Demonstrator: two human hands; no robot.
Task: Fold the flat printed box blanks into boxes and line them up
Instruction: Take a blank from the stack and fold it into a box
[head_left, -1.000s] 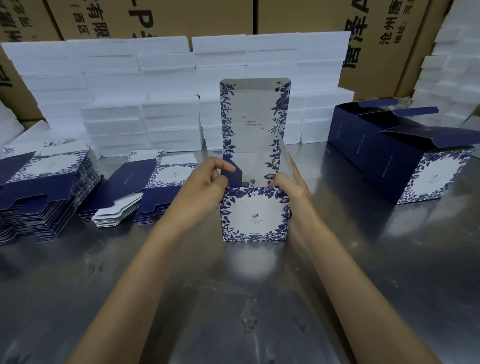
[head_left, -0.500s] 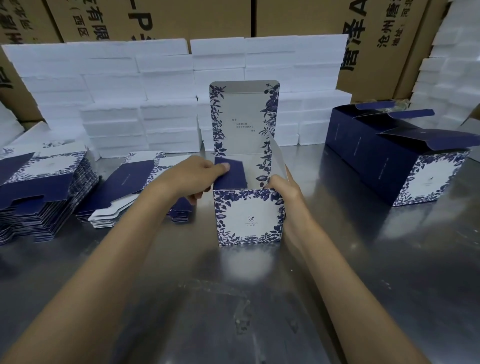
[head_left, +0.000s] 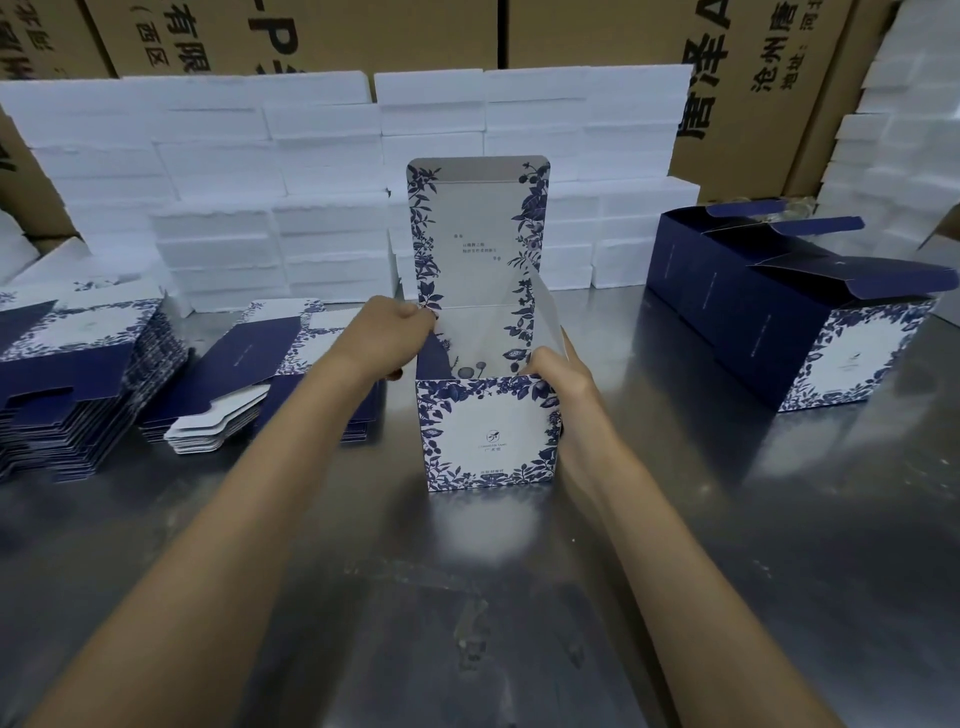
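Room: brown cardboard cartons (head_left: 311, 36) printed with large dark characters fill the background from 10 to 2 o'clock.
Surface: brushed metal table (head_left: 753, 545), dull and scuffed, mirroring the things that stand on it; it runs from the lower edge up to the foam wall.
Foam wall: white foam blocks (head_left: 270, 171) stacked in rows along the table's far side from 9 to 1 o'clock, with a second white stack (head_left: 898, 130) at 2 o'clock by the right edge.
Finished boxes: row of folded boxes (head_left: 779, 322) at 3 o'clock, navy sides touching, lids up, floral white front toward the camera on the nearest one.
Tall blank stack: flat box blanks (head_left: 78, 379) piled high at 9 o'clock, navy and floral panels showing.
Low blank stack: second pile of blanks (head_left: 260, 364) just right of the tall one, white tabs jutting toward the camera, partly behind the left forearm.
Box in work: open box (head_left: 488, 431) standing upright on the table at centre, floral front facing the camera, lid flap (head_left: 478, 234) raised straight up at 12 o'clock, a side flap angled up on its right.
Left hand: left hand (head_left: 389, 338) at the box's upper left corner, fingers curled over the left side flap and wall.
Right hand: right hand (head_left: 561, 379) at the box's upper right corner, thumb on the front rim, fingers along the right wall, gripping it.
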